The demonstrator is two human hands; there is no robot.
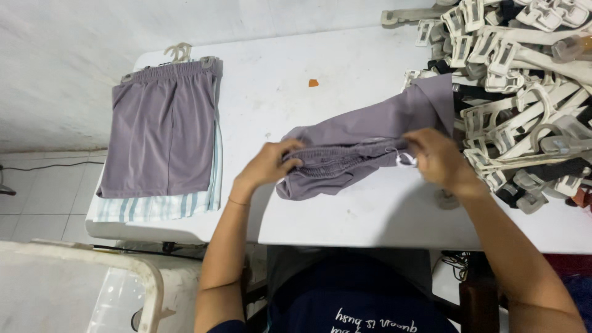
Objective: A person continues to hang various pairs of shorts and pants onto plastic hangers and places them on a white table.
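Grey shorts (364, 145) on white table (370, 209), waistband pinched by left hand (269, 163) and right hand (439, 159)

Small garment packing workroom: a white table (345, 209) against a bare white wall (68, 55), heaped plastic hangers (524, 92) at its right edge, hung shorts (161, 129) stacked at its left edge, tiled floor (37, 197).
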